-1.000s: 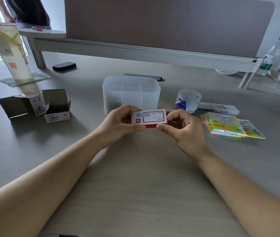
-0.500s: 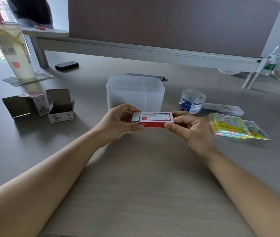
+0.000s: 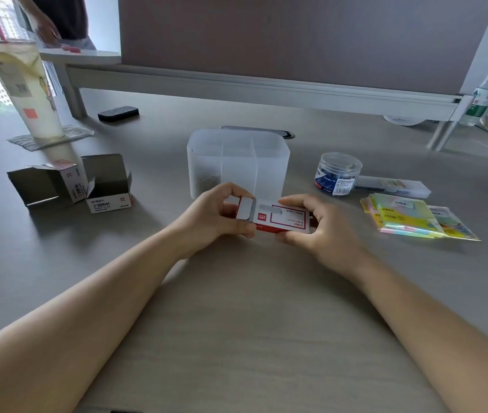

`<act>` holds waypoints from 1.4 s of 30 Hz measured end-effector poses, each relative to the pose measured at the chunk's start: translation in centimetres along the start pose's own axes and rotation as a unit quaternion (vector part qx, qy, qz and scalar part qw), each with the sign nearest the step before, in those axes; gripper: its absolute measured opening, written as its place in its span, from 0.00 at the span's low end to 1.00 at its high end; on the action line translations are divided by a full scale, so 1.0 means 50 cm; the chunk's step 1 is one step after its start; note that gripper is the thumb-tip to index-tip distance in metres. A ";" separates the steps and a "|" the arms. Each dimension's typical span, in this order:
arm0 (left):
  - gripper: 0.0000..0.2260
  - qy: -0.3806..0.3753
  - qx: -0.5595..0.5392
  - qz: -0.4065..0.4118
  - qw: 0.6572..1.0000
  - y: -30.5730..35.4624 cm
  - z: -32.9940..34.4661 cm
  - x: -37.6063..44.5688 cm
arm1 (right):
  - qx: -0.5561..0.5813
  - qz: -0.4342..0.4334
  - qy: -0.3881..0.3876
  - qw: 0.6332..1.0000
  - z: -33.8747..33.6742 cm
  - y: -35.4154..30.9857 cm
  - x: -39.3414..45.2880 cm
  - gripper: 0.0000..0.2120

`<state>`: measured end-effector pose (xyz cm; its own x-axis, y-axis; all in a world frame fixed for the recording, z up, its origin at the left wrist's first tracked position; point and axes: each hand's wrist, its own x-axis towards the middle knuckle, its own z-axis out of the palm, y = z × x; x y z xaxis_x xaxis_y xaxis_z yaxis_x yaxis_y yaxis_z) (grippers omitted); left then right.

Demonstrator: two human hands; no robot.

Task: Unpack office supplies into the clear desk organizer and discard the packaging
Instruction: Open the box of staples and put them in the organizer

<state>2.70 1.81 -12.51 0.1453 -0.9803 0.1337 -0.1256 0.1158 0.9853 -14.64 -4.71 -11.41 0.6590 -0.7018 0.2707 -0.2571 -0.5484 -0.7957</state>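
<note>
A small red-and-white staple box point(image 3: 281, 219) is held flat just above the desk between both hands. My left hand point(image 3: 216, 216) pinches its left end, where the end flap stands open. My right hand point(image 3: 320, 231) grips the right end. Right behind the box stands the clear desk organizer point(image 3: 238, 162), divided into compartments, with small metal clips in its front left one. Two opened, empty-looking cardboard boxes point(image 3: 69, 183) lie at the left.
A clear round tub of clips point(image 3: 338, 173), a long clear case point(image 3: 392, 186) and packs of coloured sticky notes point(image 3: 409, 217) lie at the right. A tall drink cup point(image 3: 25, 87) and a black eraser point(image 3: 118, 114) stand far left. A divider panel point(image 3: 296, 40) bounds the back.
The staple box has been lowered and turned flat, and its left end flap has been pulled open by my left hand. My right hand shifted further over the box's right end.
</note>
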 end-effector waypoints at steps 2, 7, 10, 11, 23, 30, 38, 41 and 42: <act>0.14 0.003 -0.005 0.000 1.000 0.003 -0.005 -0.001 | 0.000 0.003 0.006 1.000 -0.007 0.002 0.000 0.22; 0.15 0.009 -0.050 -0.020 0.999 0.006 -0.015 0.000 | -0.016 0.015 0.014 1.000 -0.023 0.006 -0.002 0.19; 0.15 0.017 -0.058 -0.034 0.998 0.003 -0.022 0.003 | -0.040 0.018 0.011 0.999 -0.030 0.011 -0.002 0.19; 0.15 0.021 -0.061 -0.038 0.997 0.002 -0.026 0.003 | -0.056 0.019 0.015 0.998 -0.033 0.013 -0.002 0.19; 0.16 0.050 -0.090 -0.068 0.992 0.014 -0.043 -0.013 | -0.222 0.022 0.003 0.975 -0.033 0.008 0.002 0.25; 0.14 0.034 -0.089 -0.069 0.993 0.041 -0.030 -0.016 | -0.027 0.048 -0.010 0.998 0.011 -0.042 0.042 0.16; 0.09 0.069 -0.039 -0.094 0.992 0.070 -0.035 -0.027 | 0.066 0.073 -0.022 0.995 0.037 -0.065 0.068 0.09; 0.10 0.135 0.017 -0.080 0.987 0.079 -0.027 -0.015 | 0.082 0.057 -0.016 0.995 0.041 -0.075 0.074 0.09; 0.12 0.156 0.034 -0.072 0.985 0.083 -0.027 -0.011 | 0.086 0.050 -0.012 0.995 0.041 -0.080 0.079 0.10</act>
<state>3.42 3.03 -8.37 0.4587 -0.8881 0.0288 -0.1446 -0.0427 0.9886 -9.55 -4.34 -8.27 0.6537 -0.7366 0.1733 -0.1992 -0.3884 -0.8997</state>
